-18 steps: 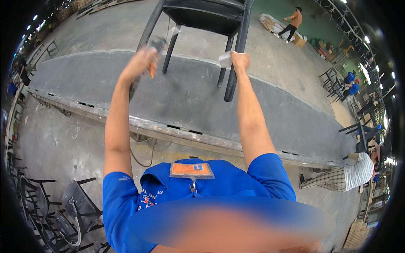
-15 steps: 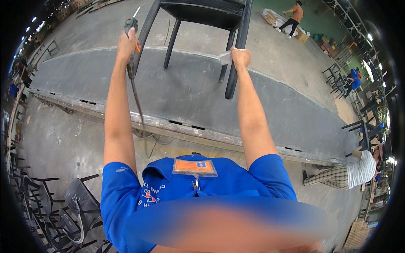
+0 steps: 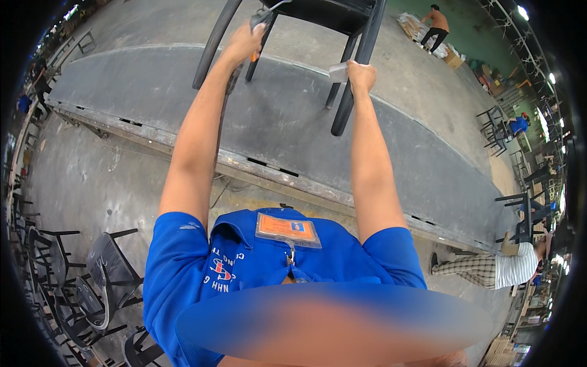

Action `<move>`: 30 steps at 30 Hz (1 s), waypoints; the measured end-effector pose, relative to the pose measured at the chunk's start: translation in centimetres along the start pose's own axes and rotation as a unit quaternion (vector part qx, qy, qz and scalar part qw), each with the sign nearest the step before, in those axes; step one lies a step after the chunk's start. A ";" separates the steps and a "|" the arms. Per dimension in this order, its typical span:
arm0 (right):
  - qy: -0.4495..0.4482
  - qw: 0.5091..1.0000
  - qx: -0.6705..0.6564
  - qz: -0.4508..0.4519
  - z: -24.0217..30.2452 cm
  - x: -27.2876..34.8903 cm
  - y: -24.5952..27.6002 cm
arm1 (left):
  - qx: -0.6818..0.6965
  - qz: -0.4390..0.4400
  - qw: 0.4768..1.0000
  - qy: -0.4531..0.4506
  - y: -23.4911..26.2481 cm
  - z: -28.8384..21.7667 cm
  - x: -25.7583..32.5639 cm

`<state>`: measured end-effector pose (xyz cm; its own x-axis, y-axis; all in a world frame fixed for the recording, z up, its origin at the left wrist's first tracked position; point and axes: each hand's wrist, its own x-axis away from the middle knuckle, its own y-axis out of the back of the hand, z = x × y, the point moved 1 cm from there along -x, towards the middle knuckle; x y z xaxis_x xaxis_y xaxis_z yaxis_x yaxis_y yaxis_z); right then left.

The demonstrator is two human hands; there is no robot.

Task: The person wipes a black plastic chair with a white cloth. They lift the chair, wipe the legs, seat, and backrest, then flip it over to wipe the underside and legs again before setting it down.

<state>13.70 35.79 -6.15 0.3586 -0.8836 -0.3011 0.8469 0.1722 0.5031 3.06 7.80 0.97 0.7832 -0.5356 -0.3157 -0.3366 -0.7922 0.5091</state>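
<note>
A black chair (image 3: 324,17) stands on the long grey bench, its top cut off by the upper edge of the view. My left hand (image 3: 243,46) is closed around an air blow gun (image 3: 262,18) with a thin bent metal nozzle, held in front of the chair below its seat. A dark hose (image 3: 233,81) trails from the gun beside my forearm. At the chair's right front leg (image 3: 343,115) my right hand (image 3: 362,77) is closed, with a pale flat pad (image 3: 338,73) sticking out to the left of it. The fingers around the leg are partly hidden.
The grey bench (image 3: 153,92) runs across in front of me. Several dark chairs (image 3: 113,269) are piled at the lower left. A person in a striped shirt (image 3: 516,267) bends at the right. Another person (image 3: 438,27) stands far off beside cardboard and wrapping.
My left hand has swung right with the air blow gun, from outside the chair's left leg to between the front legs. My right hand stays at the right leg.
</note>
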 end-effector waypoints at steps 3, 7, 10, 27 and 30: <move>0.006 1.000 0.009 -0.016 0.2 -0.9 -0.4 | 0.063 0.123 0.990 -0.003 -2.0 1.0 4.8; 0.007 1.000 -0.017 -0.008 0.3 -2.1 -1.0 | 0.033 0.110 0.993 0.017 -3.1 2.1 8.9; 0.006 1.000 -0.019 -0.005 0.7 -2.1 -1.2 | 0.070 0.094 0.988 0.103 -5.0 4.1 12.1; 0.027 0.999 -0.025 -0.022 1.5 1.1 -0.6 | 0.268 0.197 0.926 0.178 -8.9 13.5 13.0; 0.039 0.998 -0.046 -0.016 1.1 0.1 -1.4 | 0.146 0.181 0.949 0.214 -10.5 14.8 15.7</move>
<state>12.14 34.93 -5.96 0.3574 -0.8533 -0.3797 0.8892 0.1866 0.4178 11.16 3.35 -21.24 0.7076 -0.6704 0.2236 -0.7062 -0.6589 0.2592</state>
